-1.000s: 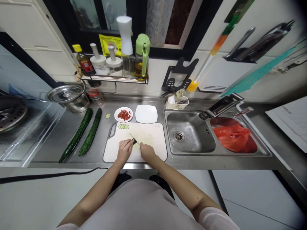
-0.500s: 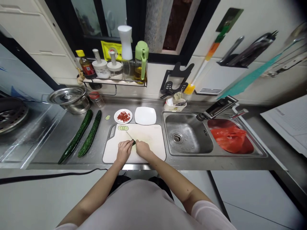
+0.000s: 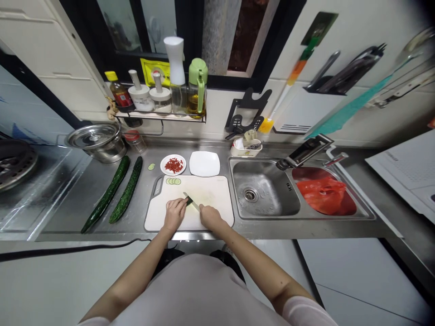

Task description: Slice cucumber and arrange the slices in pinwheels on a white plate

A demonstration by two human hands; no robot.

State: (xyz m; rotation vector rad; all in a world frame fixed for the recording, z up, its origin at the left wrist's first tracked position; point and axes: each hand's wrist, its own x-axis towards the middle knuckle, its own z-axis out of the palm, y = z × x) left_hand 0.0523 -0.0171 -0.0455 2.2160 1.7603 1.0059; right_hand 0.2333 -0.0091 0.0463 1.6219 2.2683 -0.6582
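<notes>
My right hand (image 3: 211, 217) grips a knife (image 3: 195, 205), its blade slanting up and left across a short piece of cucumber (image 3: 189, 199). With bent fingers, my left hand (image 3: 174, 213) pins that piece down on the white cutting board (image 3: 217, 188); the fingers hide part of it. Several thin cucumber slices (image 3: 173, 181) overlap in a row near the board's top left corner. Behind the board stand a white plate with red bits (image 3: 173, 165) and a bare white plate (image 3: 204, 164). A cut cucumber end (image 3: 151, 166) lies left of the plates.
Two whole cucumbers (image 3: 108, 194) lie on the steel counter to the left, below a lidded pot (image 3: 98, 140). A double sink (image 3: 268, 190) is at the right, with a red plastic bag (image 3: 321, 194) in its basin. Bottles and jars fill a wall shelf (image 3: 163, 117).
My right hand has drawn the knife back to the right and down, so more blade shows across the cucumber. My left hand stays on the piece.
</notes>
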